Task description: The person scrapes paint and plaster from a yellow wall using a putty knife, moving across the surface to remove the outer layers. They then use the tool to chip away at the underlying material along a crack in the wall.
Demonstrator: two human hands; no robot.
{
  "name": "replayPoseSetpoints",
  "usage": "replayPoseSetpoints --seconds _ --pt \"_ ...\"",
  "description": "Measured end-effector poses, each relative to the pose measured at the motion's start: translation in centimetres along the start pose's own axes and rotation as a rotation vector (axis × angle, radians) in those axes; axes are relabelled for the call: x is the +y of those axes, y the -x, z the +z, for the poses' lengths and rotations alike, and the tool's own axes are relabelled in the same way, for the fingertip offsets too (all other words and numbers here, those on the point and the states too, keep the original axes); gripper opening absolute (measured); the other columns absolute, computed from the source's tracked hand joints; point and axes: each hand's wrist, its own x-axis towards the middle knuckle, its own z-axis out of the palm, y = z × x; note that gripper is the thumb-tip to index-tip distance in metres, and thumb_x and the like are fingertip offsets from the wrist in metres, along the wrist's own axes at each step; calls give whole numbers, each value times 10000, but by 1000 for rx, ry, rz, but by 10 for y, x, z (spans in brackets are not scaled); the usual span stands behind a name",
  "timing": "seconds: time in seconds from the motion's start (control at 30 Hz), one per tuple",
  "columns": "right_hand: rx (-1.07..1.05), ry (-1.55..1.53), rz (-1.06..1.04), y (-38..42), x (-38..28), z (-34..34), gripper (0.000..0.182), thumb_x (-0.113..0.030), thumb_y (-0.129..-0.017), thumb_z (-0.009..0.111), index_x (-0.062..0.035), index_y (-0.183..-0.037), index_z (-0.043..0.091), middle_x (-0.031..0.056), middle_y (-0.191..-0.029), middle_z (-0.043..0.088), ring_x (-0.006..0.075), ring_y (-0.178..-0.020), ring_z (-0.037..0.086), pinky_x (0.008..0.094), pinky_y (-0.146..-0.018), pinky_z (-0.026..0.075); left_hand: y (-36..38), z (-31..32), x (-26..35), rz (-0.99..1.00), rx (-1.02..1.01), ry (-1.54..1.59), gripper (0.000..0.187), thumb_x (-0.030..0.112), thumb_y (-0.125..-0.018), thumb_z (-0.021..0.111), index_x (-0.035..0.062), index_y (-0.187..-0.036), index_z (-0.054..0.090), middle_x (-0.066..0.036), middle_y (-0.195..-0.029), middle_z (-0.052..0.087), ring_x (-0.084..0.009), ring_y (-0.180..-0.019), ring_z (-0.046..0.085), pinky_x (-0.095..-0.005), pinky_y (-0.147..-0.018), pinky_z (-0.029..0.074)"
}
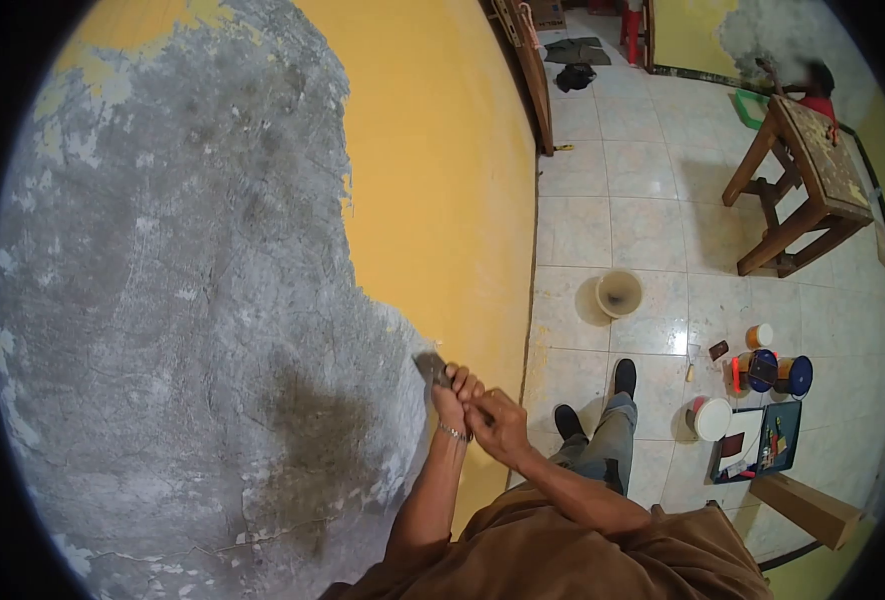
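Note:
A scraper (429, 367) with a flat metal blade meets the wall at the ragged edge where yellow paint (443, 180) borders bare grey plaster (213, 300). My left hand (452, 396), with a bracelet at the wrist, is closed around the scraper close to its blade. Just behind it, my right hand (500, 428) is closed on the handle end, the two hands nearly touching. Fingers hide most of the handle.
On the tiled floor stand a bucket (620, 294), a white-lidded tub (710, 419), blue-lidded cans (795, 376) and an open toolbox (783, 437). A wooden stool (813, 170) is farther right. Another person (818, 90) is by the far wall, beside a green tray (751, 109).

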Motion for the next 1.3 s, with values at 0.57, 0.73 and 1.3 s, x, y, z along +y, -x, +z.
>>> replayPoseSetpoints --seconds 0.57,0.73,1.3 --pt "-23 -24 4 7 22 -3 79 -26 -737 664 -19 -815 649 121 -711 579 213 -565 573 310 -512 444 1 -11 -17 46 101 -53 215 201 -898 381 140 -704 451 33 -502 345 -100 -389 343 -286 -468 377" --pt "-50 5 37 14 7 5 91 -23 -734 663 -14 -823 646 116 -713 578 208 -576 571 306 -522 444 5 -22 -1 -22 72 53 221 196 -901 347 150 -700 429 29 -506 328 -101 -379 330 -279 -424 367" --pt "-10 41 -37 23 18 8 135 -34 -770 637 -36 -905 647 127 -714 542 271 -630 569 348 -558 454 -1 -38 -5 -109 -93 155 267 247 -924 373 132 -700 462 21 -501 344 -116 -386 366 -307 -465 398"
